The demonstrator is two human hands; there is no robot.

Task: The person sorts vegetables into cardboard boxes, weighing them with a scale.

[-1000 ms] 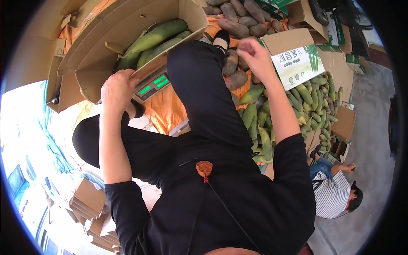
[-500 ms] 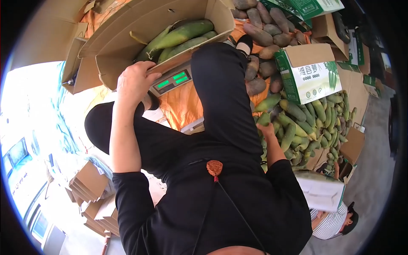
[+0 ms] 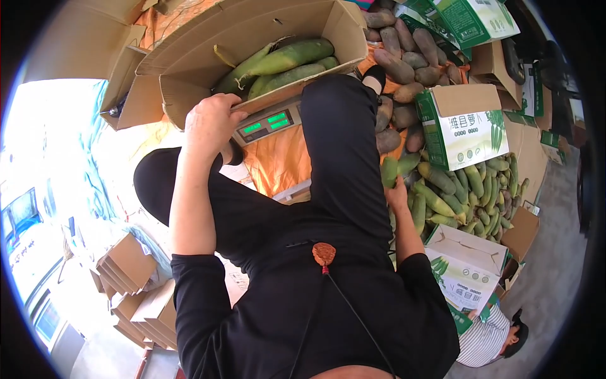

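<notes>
My left hand (image 3: 211, 124) is curled over the near edge of an open cardboard box (image 3: 265, 22), gripping its wall. Inside the box lie several long green radishes (image 3: 291, 55). The box rests on a scale with a lit green display (image 3: 266, 124). Low on the right, my right hand (image 3: 398, 194) is closed around a green radish (image 3: 389, 172), which points upward from the fingers. That hand is beside a large heap of green radishes (image 3: 470, 183), and part of its palm is hidden.
Reddish-brown roots (image 3: 392, 66) lie on orange sheeting (image 3: 278, 161) ahead. A printed white-and-green carton (image 3: 470, 129) stands against the radish heap. Another printed carton (image 3: 467, 265) is at lower right, near a person in a striped shirt (image 3: 483, 338). Folded cardboard (image 3: 129, 262) is stacked at left.
The radish in my right hand now stands more upright. The lower-right carton has shifted and turned, showing its printed side. My left hand keeps its hold on the box edge; the view has shifted slightly.
</notes>
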